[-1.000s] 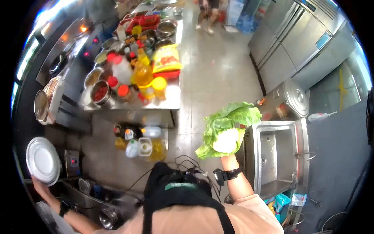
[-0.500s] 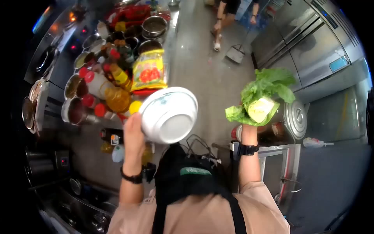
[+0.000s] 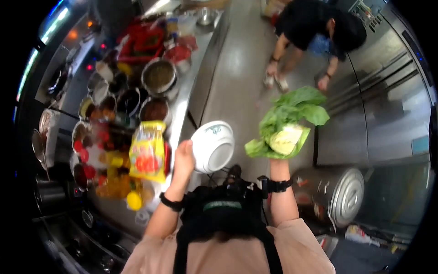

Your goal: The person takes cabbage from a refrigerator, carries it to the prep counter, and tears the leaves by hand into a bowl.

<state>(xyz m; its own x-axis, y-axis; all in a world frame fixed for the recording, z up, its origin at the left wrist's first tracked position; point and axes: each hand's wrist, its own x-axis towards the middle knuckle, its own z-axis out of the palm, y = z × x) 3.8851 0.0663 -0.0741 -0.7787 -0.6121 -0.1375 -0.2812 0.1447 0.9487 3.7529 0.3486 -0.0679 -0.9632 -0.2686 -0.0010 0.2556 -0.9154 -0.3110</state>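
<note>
A white bowl [image 3: 212, 148] with a green pattern is tilted on its side in front of me, its underside facing me. My left hand [image 3: 184, 157] grips its left edge, the thumb on the outside. On the right, a leafy head of lettuce [image 3: 289, 125] has its pale cut stem end turned toward me and its green leaves spreading forward. My right hand [image 3: 279, 162] holds it from below; the leaves hide most of the fingers. Bowl and lettuce are held in the air, apart from each other.
Left, a steel counter [image 3: 194, 75] bears several sauce pots, bottles, a yellow packet [image 3: 148, 153] and a red basket [image 3: 142, 41]. A person in black [image 3: 308, 27] bends over in the aisle ahead. Right stand steel refrigerators [image 3: 388, 105] and a lidded metal pot [image 3: 349, 196].
My view has swung and moved on along the aisle. The bowl and lettuce stay in my hands and sit closer together. The person ahead appears nearer and bent over.
</note>
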